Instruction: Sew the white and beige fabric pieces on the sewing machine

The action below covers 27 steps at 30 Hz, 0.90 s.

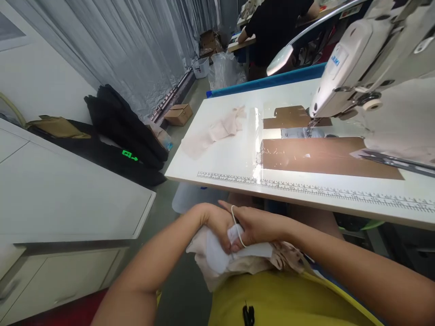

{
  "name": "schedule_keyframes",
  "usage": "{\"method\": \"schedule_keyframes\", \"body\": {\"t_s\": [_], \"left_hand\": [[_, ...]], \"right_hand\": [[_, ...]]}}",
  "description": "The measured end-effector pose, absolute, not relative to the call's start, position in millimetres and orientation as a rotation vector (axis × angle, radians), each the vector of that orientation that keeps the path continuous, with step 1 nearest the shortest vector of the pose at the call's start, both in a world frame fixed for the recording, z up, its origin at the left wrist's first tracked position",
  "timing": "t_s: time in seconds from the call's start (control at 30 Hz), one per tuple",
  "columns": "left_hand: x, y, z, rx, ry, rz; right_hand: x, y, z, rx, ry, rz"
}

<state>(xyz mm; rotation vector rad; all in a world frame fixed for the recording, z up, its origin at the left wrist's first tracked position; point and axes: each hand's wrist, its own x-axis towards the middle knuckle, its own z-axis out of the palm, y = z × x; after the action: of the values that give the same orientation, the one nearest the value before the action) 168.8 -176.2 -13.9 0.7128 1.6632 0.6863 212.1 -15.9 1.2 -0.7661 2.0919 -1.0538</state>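
Observation:
My left hand [219, 224] and my right hand [260, 225] meet over my lap, in front of the table edge. Between them is a bundle of beige fabric [212, 276] with smooth white pieces [217, 253] on it. Both thumbs press against the white material, and the fingers curl behind it, partly hidden. A thin white band [233, 213] loops around the fingers of my right hand and down over the white piece. Whether it is elastic or cord, I cannot tell.
A white sewing machine [353, 59] stands on the white table [217, 165], with a ruler strip [272, 184] along its front edge. Scissors [397, 160] lie at right, beige cloth [220, 129] at left. A person [275, 31] works behind. Dark fabric rolls [125, 127] lean left.

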Motion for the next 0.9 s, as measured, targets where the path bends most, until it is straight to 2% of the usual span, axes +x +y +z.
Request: {"method": "schedule_keyframes", "body": {"t_s": [0.17, 0.57, 0.9], "left_hand": [[163, -182, -42, 0.547, 1.361, 0.758], [210, -229, -75, 0.12, 1.491, 1.29], [180, -215, -61, 0.228, 1.549, 1.126]], "right_hand": [[206, -3, -45, -0.59, 1.883, -1.167], [211, 14, -70, -0.377, 1.64, -1.331], [187, 27, -41, -0.507, 1.354, -1.251]]}}
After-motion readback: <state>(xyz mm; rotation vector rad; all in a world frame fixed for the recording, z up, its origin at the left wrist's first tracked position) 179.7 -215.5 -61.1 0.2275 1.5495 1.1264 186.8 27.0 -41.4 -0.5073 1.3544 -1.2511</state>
